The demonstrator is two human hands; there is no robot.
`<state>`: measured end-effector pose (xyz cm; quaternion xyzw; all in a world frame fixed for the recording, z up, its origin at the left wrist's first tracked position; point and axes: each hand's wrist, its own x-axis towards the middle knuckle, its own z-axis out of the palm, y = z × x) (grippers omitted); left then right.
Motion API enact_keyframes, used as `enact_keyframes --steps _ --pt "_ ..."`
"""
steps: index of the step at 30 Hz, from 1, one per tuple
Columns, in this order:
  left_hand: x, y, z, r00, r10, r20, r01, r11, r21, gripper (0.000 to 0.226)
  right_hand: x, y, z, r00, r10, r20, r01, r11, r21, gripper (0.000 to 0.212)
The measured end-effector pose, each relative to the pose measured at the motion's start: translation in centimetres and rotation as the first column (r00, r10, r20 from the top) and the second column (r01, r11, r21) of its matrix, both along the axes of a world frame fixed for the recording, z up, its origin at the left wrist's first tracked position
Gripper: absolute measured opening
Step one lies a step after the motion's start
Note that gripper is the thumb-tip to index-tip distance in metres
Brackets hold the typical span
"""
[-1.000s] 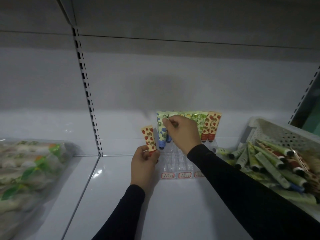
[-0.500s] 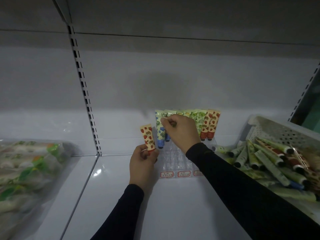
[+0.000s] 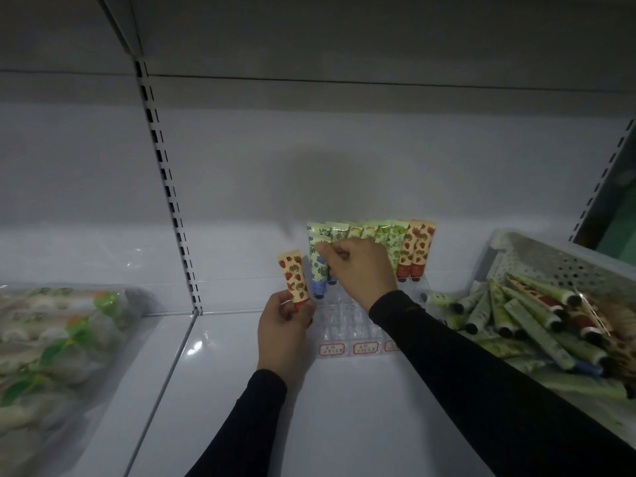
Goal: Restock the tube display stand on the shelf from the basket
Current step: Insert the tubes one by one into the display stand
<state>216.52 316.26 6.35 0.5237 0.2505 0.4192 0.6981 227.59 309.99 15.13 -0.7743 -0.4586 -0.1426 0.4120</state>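
A clear plastic tube display stand [image 3: 347, 325] sits on the white shelf, its back row filled with upright tubes [image 3: 389, 237] in blue, yellow, green and strawberry prints. My right hand [image 3: 361, 273] pinches a blue-flower tube [image 3: 318, 270] by its upper part at the stand's left side, cap down. My left hand [image 3: 284, 325] grips a strawberry-print tube [image 3: 294, 277] by its red cap, upright, just left of the stand. The white perforated basket [image 3: 550, 263] at the right holds several loose tubes [image 3: 537, 315].
A clear bag of packaged goods [image 3: 51, 335] lies on the neighbouring shelf section at the left. A slotted shelf upright [image 3: 168, 187] divides the two sections. Red-bordered price labels [image 3: 347, 348] line the stand's front edge. Bare shelf [image 3: 327, 407] lies in front.
Both hands have stayed nearly in place. My right hand has lowered the blue-flower tube slightly into the stand's left side.
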Motion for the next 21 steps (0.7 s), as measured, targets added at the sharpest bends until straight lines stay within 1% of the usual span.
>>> enact_keyframes --steps 3,5,7,9,11,14,16,17,18,21 --pt "-0.1 0.0 0.0 0.999 0.032 -0.035 -0.03 0.998 0.057 0.016 -0.5 -0.8 0.4 0.998 -0.014 -0.058 0.016 0.999 0.032 0.058" --pt "-0.5 0.3 0.2 0.996 0.074 -0.054 -0.068 0.991 0.111 0.018 -0.7 -2.0 0.4 0.996 -0.028 -0.09 0.035 0.996 0.077 0.053" --pt "-1.0 0.5 1.0 0.996 0.087 -0.033 -0.08 0.981 0.174 0.02 -0.9 -3.3 0.1 0.993 -0.008 -0.122 0.018 0.996 0.085 0.048" --pt "-1.8 0.2 1.9 0.999 0.025 0.031 -0.031 0.98 0.194 0.022 -1.2 -4.5 0.1 0.972 0.084 -0.22 -0.066 0.994 0.09 0.039" --pt "-2.4 -0.5 2.7 0.994 -0.086 0.062 0.072 0.976 0.206 0.024 -1.6 -5.6 0.4 0.928 0.183 -0.324 -0.159 0.982 0.101 0.029" --pt "-3.0 -1.5 3.4 0.971 -0.239 0.026 0.225 0.943 0.245 0.026 -2.1 -6.5 1.1 0.869 0.287 -0.403 -0.264 0.958 0.112 0.023" --pt "-3.3 -2.1 4.0 0.948 -0.318 -0.003 0.307 0.914 0.266 0.026 -2.4 -6.9 1.5 0.834 0.335 -0.439 -0.308 0.942 0.132 0.01" --pt "-3.4 -2.4 4.2 0.939 -0.343 -0.019 0.335 0.901 0.277 0.026 -2.5 -7.0 1.6 0.82 0.351 -0.453 -0.323 0.936 0.14 0.009" --pt "-3.5 -2.6 4.3 0.935 -0.353 -0.037 0.348 0.892 0.29 0.026 -2.5 -7.2 1.6 0.807 0.364 -0.466 -0.333 0.931 0.15 0.013" --pt "-3.7 -2.7 4.3 0.943 -0.316 -0.099 0.331 0.878 0.346 0.028 -2.5 -7.5 1.5 0.758 0.394 -0.52 -0.337 0.919 0.205 0.014"
